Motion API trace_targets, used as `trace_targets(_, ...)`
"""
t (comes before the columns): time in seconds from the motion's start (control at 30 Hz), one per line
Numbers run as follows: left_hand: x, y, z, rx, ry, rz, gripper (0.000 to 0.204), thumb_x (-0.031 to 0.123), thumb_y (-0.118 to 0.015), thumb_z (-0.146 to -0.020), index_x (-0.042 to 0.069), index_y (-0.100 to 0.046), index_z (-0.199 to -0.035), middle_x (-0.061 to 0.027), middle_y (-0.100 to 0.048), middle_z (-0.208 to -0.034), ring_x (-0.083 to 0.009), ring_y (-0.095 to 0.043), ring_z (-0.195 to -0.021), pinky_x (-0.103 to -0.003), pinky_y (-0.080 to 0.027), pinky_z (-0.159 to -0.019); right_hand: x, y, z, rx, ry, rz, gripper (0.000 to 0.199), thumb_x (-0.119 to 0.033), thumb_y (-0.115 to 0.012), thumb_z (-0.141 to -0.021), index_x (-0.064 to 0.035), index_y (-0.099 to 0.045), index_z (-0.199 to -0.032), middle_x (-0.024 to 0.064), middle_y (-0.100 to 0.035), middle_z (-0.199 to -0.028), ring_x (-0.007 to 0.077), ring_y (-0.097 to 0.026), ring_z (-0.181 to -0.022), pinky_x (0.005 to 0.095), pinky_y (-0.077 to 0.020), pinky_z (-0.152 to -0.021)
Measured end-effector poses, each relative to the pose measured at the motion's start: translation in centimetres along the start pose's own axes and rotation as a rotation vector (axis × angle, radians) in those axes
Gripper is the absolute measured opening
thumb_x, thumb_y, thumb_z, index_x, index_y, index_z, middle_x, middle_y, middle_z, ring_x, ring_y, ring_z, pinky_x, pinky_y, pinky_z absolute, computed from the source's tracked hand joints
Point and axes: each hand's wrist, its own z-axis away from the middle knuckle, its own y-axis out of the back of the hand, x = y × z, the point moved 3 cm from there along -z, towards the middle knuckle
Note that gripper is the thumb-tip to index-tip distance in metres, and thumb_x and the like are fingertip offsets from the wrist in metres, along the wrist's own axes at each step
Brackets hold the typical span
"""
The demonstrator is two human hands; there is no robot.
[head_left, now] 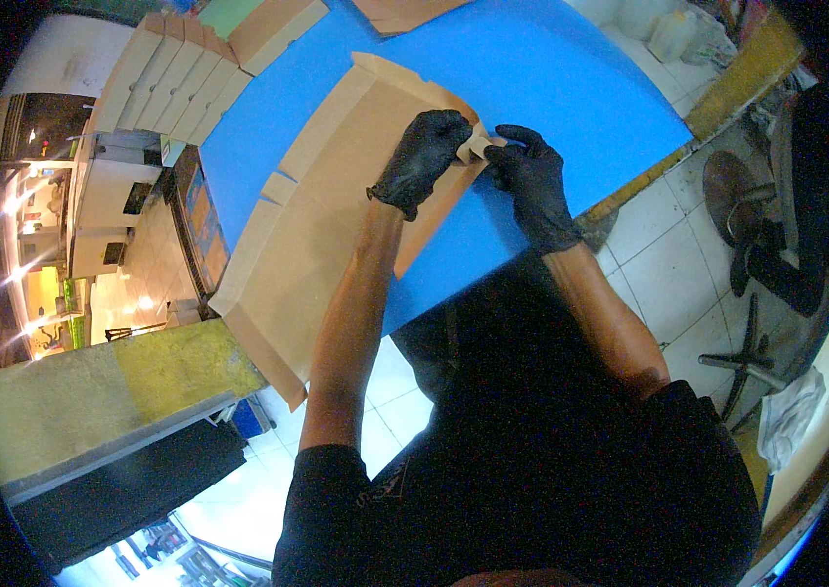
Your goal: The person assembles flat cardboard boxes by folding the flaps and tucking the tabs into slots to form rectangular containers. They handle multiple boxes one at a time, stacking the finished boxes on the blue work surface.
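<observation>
A flat brown cardboard box blank (326, 196) lies slantwise across the blue tabletop (552, 73), its long edges creased and partly raised. My left hand (419, 161), in a black glove, is closed on the blank's right side near its far corner. Just right of it, my right hand (535, 186), also black-gloved, pinches the small corner flap (478, 145) between thumb and fingers. That flap is bent upward between both hands. My left forearm crosses over the lower part of the blank and hides some of it.
Several folded cardboard boxes (175, 78) stand in a row at the far left. Another piece of cardboard (405, 14) lies at the far edge. The blank's near end overhangs a yellow-painted ledge (180, 367). A dark swivel chair (752, 357) stands on the tiled floor at right.
</observation>
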Motion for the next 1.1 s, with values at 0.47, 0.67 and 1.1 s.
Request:
trace_targets(0.47, -1.5, 0.1, 0.7, -0.183, 0.182, 0.402, 0.021, 0.012, -0.063, -0.079, 0.000, -0.063, -0.095, -0.0093, -0.064, -0.091, -0.0173, -0.063, -0.080, -0.030, -0.053, -0.070, 0.5, 0.2, -1.4, -0.120, 0.020, 0.096, 0.028, -0.003, -0.064, -0.078, 0.0036, -0.057, -0.104, 0.0129, -0.064, -0.081, 0.0173, -0.062, -0.063, 0.0276, -0.0507, -0.053)
trace_targets(0.67, -2.0, -0.2, 1.5, -0.050, 0.188, 0.636, 0.018, 0.016, -0.062, -0.079, 0.000, -0.066, -0.087, -0.0035, -0.063, -0.076, -0.0102, -0.058, -0.069, -0.023, -0.048, -0.064, 0.5, 0.5, -1.4, -0.169, 0.013, 0.160, 0.023, -0.004, -0.063, -0.078, 0.0018, -0.060, -0.100, 0.0108, -0.064, -0.083, 0.0140, -0.060, -0.063, 0.0262, -0.0505, -0.054)
trace_targets(1.1, -3.4, -0.8, 0.5, -0.084, -0.245, -0.432, 0.016, 0.016, -0.059, -0.079, 0.003, -0.065, -0.086, -0.0124, -0.064, -0.078, -0.0290, -0.060, -0.069, -0.038, -0.047, -0.064, -0.2, 0.8, -1.4, -0.159, 0.000, 0.263, 0.040, -0.008, -0.064, -0.078, 0.0020, -0.050, -0.115, 0.0146, -0.065, -0.078, 0.0192, -0.062, -0.057, 0.0295, -0.0508, -0.051)
